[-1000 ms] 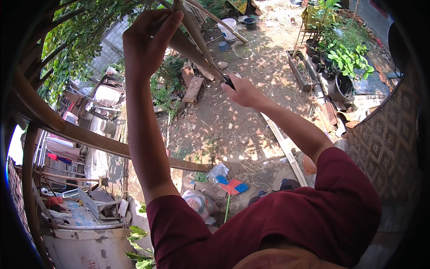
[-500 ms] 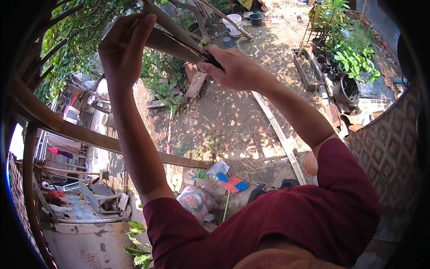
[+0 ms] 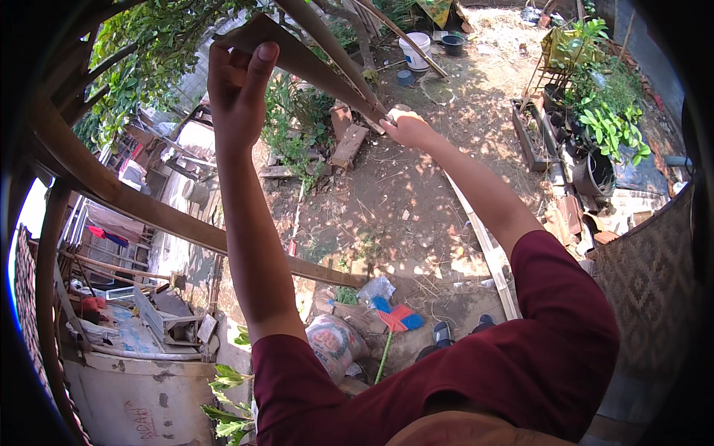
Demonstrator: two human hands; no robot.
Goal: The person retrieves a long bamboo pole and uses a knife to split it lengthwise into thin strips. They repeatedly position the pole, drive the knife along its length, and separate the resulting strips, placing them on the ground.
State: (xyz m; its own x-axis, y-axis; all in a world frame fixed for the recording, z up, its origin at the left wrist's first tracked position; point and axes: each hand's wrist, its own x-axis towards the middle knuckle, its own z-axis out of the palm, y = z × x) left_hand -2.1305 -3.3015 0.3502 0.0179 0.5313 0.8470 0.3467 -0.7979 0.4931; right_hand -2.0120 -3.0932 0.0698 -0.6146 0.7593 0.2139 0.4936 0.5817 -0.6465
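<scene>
Flat wooden strip [image 3: 312,63]: held overhead, slanting between both hands. Left hand [image 3: 236,93] pinches its upper end, thumb raised. Right hand [image 3: 407,128] is closed around the lower end. Step: positioning; next calls for steady alignment. Below: dirt yard [image 3: 401,215], white bucket [image 3: 415,50].
</scene>
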